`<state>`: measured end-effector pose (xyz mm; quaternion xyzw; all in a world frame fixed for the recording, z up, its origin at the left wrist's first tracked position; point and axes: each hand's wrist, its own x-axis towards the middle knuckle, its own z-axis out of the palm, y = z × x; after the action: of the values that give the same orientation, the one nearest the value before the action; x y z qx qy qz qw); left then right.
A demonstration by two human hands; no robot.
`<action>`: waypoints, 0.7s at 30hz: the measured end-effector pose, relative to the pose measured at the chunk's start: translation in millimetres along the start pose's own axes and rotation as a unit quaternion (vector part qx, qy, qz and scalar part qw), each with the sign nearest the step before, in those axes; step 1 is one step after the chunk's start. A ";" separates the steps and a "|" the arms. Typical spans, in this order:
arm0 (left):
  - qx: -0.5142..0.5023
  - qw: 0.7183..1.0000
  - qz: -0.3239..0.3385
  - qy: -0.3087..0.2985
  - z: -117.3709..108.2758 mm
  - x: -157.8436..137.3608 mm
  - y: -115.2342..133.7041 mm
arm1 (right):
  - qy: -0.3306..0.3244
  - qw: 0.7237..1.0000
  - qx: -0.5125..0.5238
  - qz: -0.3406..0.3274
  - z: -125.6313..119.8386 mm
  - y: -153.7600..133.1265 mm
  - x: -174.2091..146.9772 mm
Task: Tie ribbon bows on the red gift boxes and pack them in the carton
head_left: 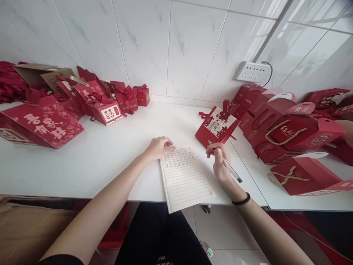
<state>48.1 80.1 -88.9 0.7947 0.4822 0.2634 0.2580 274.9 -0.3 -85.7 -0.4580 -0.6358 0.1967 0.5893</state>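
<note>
A lined notebook [184, 184] lies at the table's front edge, its lower end jutting out past it. Rows of small handwriting fill its upper part; the lines below are blank. My left hand [159, 148] rests at the notebook's upper left corner, fingers loosely bent and a little apart, gripping nothing that I can see. To the right of the page, my right hand [219, 163] is closed around a clear pen [233, 171], whose tip points up and left, off the paper. Just beyond that hand stands a red gift box [205, 130] with a printed couple and a ribbon.
Red gift boxes [106, 112] with ribbons crowd the table's left side, beside an open brown carton [51, 79]. More red boxes with rope handles [292, 132] are stacked at right. A white power strip [253, 71] is on the tiled wall [149, 44]. A cardboard box [33, 228] stands below left.
</note>
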 end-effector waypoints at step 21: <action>0.026 0.999 0.034 0.000 2.4 4.3 -1.5 | -0.127 0.970 0.014 0.205 6.2 1.1 4.0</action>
<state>50.4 84.3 -90.9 0.8169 0.4622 0.2594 0.2277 270.0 5.2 -85.6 -0.5413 -0.5951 0.3789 0.4575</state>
